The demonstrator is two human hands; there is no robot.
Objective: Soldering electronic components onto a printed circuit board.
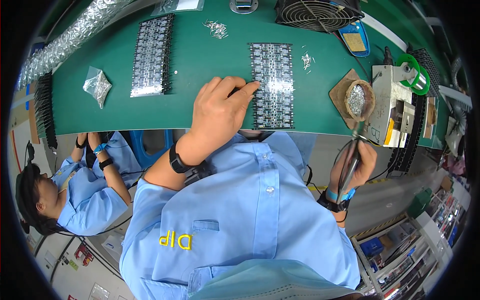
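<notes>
We are working at a green desk (205,57), its near edge bowing across the view. We are keeping the fingers (250,88) of our left hand (218,107) pinched nearly together at the left edge of a circuit-board panel (273,102), which is lying right of the middle, its near end reaching the desk's front edge; we cannot tell whether they are gripping the panel or a small part. Our right hand (365,162) is hanging just off the front edge, its fingers curling around a slim metal tool (351,167), whose tip is pointing toward a bowl (371,97) of silvery bits (356,100) sitting on a brown pad (337,92). Stacked panels (152,50) are lying to the left, a clear bag (97,87) of metal pieces beyond them. Loose pins (217,30) are lying between the panels, a smaller heap (306,61) just right of ours. A black fan (320,14), a blue tray (361,54) and a pale box (382,82) with a green spool (410,62) are lining the right side. A foil duct (75,37) is crossing the upper left. In the room, a co-worker (92,205) in blue is sitting at left; shelving (400,245) is filling the lower right.
</notes>
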